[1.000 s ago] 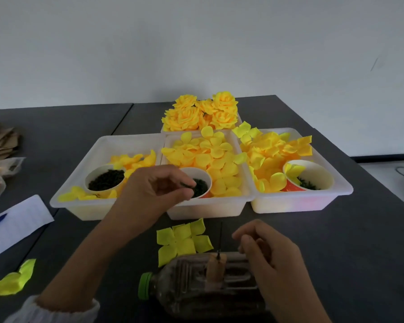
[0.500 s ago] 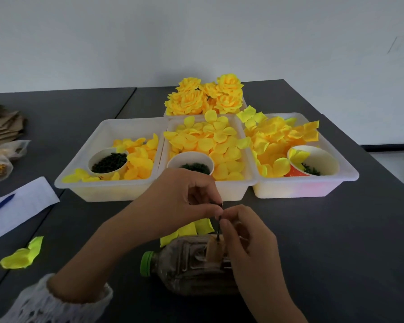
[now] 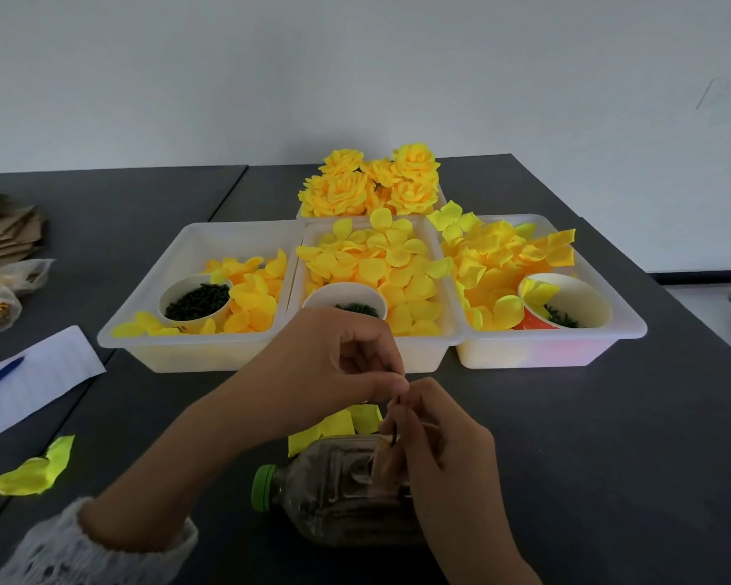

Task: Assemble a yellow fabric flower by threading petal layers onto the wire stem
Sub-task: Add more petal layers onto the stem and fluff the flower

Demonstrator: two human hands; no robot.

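A thin dark wire stem [image 3: 395, 420] stands upright from a brown bottle [image 3: 338, 491] lying on its side with a green cap. My left hand [image 3: 334, 365] pinches a small dark green piece at the wire's top. My right hand [image 3: 435, 449] pinches the wire just below that. A yellow petal layer [image 3: 342, 424] lies flat on the table behind the bottle, partly hidden by my hands.
Three white trays [image 3: 195, 352] of yellow petals stand behind, each holding a cup of dark green pieces [image 3: 195, 304]. Finished yellow flowers [image 3: 372, 183] sit further back. A loose yellow petal [image 3: 34, 470], paper with a blue pen [image 3: 1, 375] and cardboard lie at left.
My left hand came back from the middle tray's cup to the top of the wire. My right hand rose from the bottle and took hold of the wire.
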